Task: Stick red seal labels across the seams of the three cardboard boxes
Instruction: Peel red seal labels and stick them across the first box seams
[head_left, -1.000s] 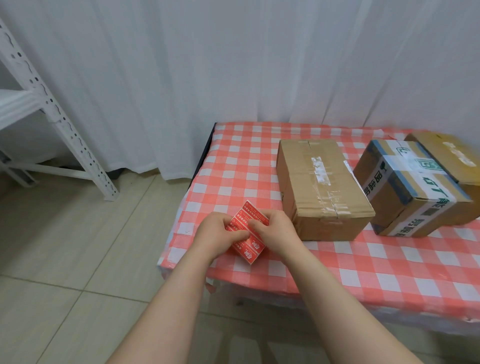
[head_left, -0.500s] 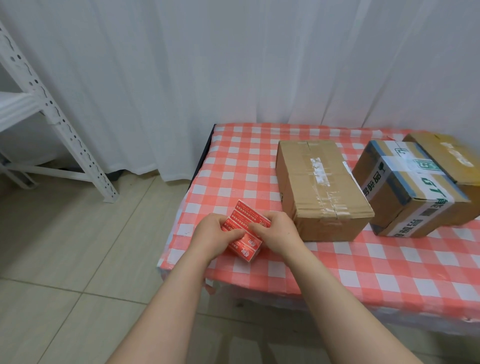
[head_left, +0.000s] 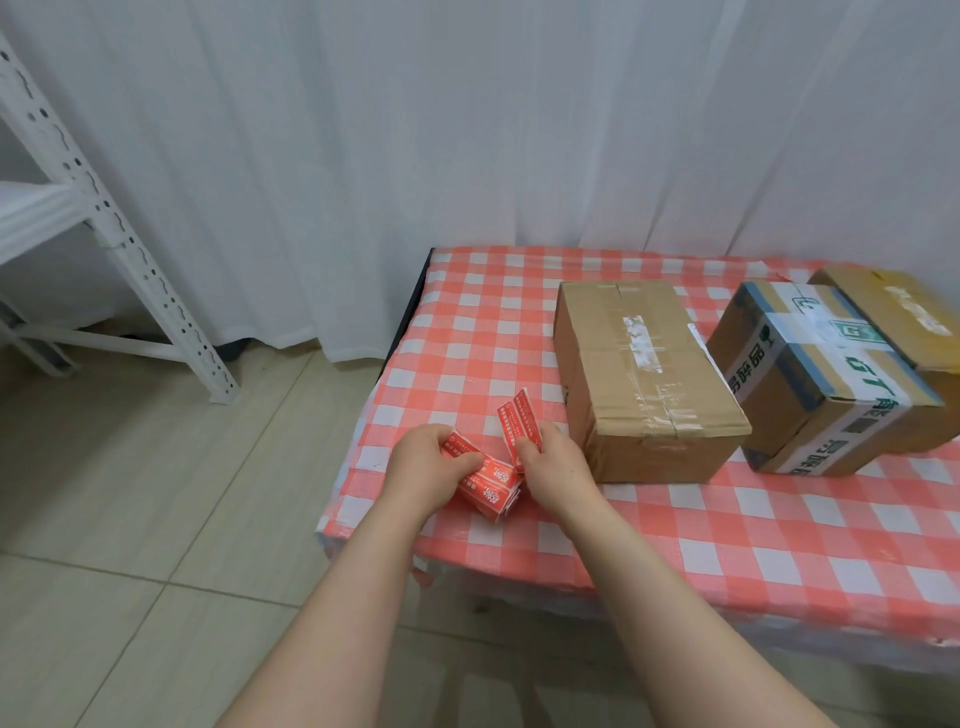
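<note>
So nothing is sealed yet: the left hand (head_left: 423, 467) grips the label stack (head_left: 488, 480) at the table's near-left corner, the right hand (head_left: 553, 467) pinches a peeled label (head_left: 521, 423), and the three boxes (head_left: 644, 374) to the right look bare of red.

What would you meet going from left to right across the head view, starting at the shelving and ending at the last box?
White metal shelf frame → left hand holding the label roll → right hand holding a torn-off label strip → plain cardboard box → box with printed tape → yellowish box.
</note>
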